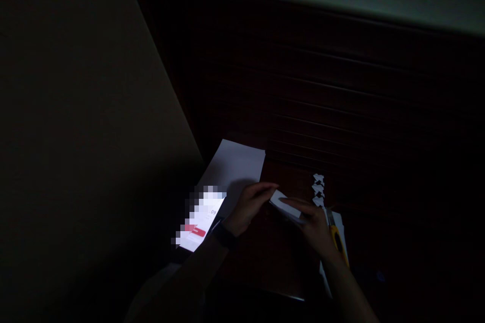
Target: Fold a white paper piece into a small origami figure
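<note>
Above the dark tabletop (265,257), a small piece of folded white paper (288,207) is held between my two hands. My right hand (316,224) grips its right end, with a finger stretched along the upper face. At its upper left corner, the fingertips of my left hand (250,207) are closed together on the edge. A dark watch (224,237) is on my left wrist. Dim light hides the paper's underside and some of my fingers.
White sheets (238,161) lie at the back left, beside a phone (204,219) with a bright screen. Small folded paper pieces (318,189) form a row at the right. A yellow-handled cutter (336,239) rests on more white paper (341,224). A wall (94,86) bounds the left.
</note>
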### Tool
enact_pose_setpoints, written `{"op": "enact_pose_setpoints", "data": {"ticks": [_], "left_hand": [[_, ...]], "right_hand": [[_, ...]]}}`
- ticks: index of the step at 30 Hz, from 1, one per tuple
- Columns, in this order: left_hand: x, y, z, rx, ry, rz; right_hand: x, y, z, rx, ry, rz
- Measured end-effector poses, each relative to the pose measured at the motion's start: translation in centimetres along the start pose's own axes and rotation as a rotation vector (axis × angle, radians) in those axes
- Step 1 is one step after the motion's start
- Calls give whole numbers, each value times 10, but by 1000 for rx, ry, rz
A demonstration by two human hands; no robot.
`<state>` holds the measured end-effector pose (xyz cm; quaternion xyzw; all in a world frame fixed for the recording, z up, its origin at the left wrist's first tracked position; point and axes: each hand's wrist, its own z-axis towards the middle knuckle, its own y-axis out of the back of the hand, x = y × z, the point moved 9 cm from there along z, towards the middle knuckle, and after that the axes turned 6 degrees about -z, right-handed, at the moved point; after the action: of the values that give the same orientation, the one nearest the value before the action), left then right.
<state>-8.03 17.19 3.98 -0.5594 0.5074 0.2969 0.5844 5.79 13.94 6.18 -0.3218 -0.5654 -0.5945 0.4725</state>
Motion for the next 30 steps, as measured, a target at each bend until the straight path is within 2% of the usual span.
{"op": "enact_pose_setpoints", "data": {"ticks": [4,9,13,17,20,24,27,30], "left_hand": [[3,3,1,-21,13,19],[7,1,-2,14,39,53],[3,6,0,-26,26,82],[-2,14,4,-110,-21,214],[-6,9,5,-111,-109,376],[-5,-9,-1,-18,-231,513],[-1,-19,-4,55,-249,525],[-1,-21,-6,53,-244,517]], "right_hand": [[8,0,-1,-17,117,-149],[10,-2,-2,-32,137,-190],[12,3,-1,-2,91,-102],[14,13,3,42,28,50],[4,21,5,-53,-71,44],[-10,21,4,-211,-142,-66],[-13,16,2,-248,-139,-84],[-13,16,1,-266,-138,-86]]}}
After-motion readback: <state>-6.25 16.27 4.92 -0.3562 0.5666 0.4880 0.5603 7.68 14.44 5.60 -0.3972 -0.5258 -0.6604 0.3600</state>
